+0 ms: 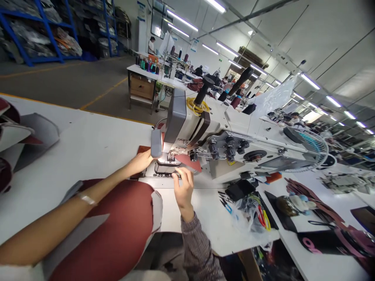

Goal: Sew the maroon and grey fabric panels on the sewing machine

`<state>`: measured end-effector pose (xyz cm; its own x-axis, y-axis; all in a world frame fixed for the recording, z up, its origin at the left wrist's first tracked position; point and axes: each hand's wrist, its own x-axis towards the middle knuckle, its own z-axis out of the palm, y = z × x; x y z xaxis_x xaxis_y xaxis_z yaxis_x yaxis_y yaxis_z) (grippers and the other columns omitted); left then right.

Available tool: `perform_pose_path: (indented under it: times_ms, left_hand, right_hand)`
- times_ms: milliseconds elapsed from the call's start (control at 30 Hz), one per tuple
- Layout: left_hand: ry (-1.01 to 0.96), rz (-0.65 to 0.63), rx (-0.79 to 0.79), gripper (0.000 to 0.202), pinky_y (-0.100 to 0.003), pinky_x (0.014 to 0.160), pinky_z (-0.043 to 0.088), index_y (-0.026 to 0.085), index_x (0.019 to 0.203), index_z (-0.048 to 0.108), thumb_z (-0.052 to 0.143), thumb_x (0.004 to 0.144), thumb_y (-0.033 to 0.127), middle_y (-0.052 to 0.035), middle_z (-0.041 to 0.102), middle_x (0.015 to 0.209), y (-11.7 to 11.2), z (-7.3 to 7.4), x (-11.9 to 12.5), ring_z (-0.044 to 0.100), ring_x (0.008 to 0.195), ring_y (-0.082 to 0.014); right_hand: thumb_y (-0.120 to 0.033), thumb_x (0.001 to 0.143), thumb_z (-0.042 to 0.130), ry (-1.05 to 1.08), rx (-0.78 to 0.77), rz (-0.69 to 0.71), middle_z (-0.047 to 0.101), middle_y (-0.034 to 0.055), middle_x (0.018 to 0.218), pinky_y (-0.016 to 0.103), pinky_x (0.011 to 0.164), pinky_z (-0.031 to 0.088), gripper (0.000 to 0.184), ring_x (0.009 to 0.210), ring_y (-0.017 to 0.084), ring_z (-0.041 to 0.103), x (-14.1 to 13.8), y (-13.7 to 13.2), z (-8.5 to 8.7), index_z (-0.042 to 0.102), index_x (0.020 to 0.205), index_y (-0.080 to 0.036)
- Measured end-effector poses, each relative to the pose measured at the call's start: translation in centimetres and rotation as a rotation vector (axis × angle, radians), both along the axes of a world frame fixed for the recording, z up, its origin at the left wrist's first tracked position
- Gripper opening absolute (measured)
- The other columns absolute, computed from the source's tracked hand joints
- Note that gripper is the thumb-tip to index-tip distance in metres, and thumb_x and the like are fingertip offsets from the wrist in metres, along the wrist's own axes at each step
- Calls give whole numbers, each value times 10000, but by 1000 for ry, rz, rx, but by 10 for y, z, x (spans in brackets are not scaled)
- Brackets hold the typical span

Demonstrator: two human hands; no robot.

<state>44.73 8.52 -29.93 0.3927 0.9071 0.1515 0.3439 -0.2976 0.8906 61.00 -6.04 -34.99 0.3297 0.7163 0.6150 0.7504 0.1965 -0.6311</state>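
Note:
A sewing machine stands in front of me, its needle and presser foot lit over a small raised bed. My left hand reaches in from the left, fingers stretched out over a reddish-brown piece; a grey guard hides the fingertips. On the near right side of the bed is my right hand, thumb and forefinger closed close to its edge. Whatever may be between them is too small to make out. Another reddish-brown flap shows behind the needle. A large reddish-brown panel with grey backing lies under my left forearm.
More panels lie at the left on the white table. Right of the machine are snips, a black phone and a plastic bag with scissors. Thread cones and blue shelves stand behind.

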Motion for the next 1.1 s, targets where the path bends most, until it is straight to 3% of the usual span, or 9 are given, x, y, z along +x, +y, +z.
perform_pose_path:
  times_ms: [67, 167, 267, 367, 567, 700, 867, 1000, 1100]
  left_hand:
    - [566, -30, 153, 408, -290, 624, 447, 216, 647, 552, 557, 803, 593, -28, 607, 613, -24, 0, -49, 583, 603, -209]
    - [1077, 228, 464, 451, -351, 614, 479, 192, 776, 576, 407, 879, 598, -96, 616, 722, -67, -14, -115, 605, 760, -298]
    - [1256, 379, 588, 448, -360, 552, 489, 173, 853, 571, 245, 943, 467, -137, 591, 831, -96, -31, -153, 574, 844, -331]
    - [1132, 451, 584, 403, -383, 592, 513, 161, 987, 556, 216, 936, 371, -162, 555, 976, -106, -42, -162, 555, 880, -330]
    - [676, 366, 479, 238, -373, 745, 533, 199, 1011, 496, 399, 917, 395, -99, 552, 965, -136, -71, -124, 592, 861, -266]
    - [511, 182, 405, 161, -296, 686, 512, 242, 961, 533, 376, 928, 240, -39, 603, 922, -155, -81, -78, 630, 821, -201]
    - [231, 133, 412, 237, -300, 882, 499, 237, 1056, 563, 372, 924, 187, -64, 604, 1106, -138, -46, -28, 613, 1049, -206]
    - [43, 81, 315, 189, -276, 852, 490, 217, 1007, 591, 424, 929, 262, -40, 662, 1009, -107, -16, -9, 638, 956, -191]
    - [-27, -30, 200, 209, -253, 801, 481, 208, 956, 648, 486, 913, 333, -18, 692, 926, -86, -6, -2, 645, 867, -179]
  right_hand:
    - [-333, 861, 682, 126, -178, 35, 622, 109, 1211, 390, 997, 483, 453, 1153, 245, 572, -13, -19, -17, 576, 1280, -197]
    - [-356, 738, 776, 227, -419, 179, 571, 119, 1334, 399, 1000, 493, 787, 1217, 283, 556, -40, -34, -48, 432, 1428, -199]
    - [-258, 793, 665, 296, -502, 246, 623, 87, 1274, 374, 979, 496, 629, 1153, 259, 602, -56, -34, -66, 478, 1391, -200]
    - [-181, 818, 514, 306, -475, 174, 687, 52, 1113, 327, 867, 527, 496, 986, 216, 658, -42, -39, -68, 547, 1312, -207]
    - [-121, 823, 376, -43, -565, -158, 686, 108, 1033, 333, 724, 532, 515, 805, 222, 671, 53, -101, -65, 579, 1291, -195]
    - [-144, 796, 568, -333, -595, -192, 608, 164, 1267, 485, 915, 493, 421, 1144, 351, 586, 65, -112, -39, 646, 1204, -212]
    - [-175, 897, 576, -173, -275, 290, 659, 77, 1223, 393, 993, 484, 383, 1125, 228, 615, -1, -53, -4, 583, 1277, -218]
    - [-237, 959, 538, 65, -66, 293, 725, 23, 1064, 259, 883, 526, 230, 939, 153, 684, -18, -20, 14, 663, 1151, -227]
    - [-306, 958, 539, 179, -114, 278, 737, 7, 976, 242, 824, 518, 215, 864, 153, 684, -1, -6, 28, 712, 1053, -222]
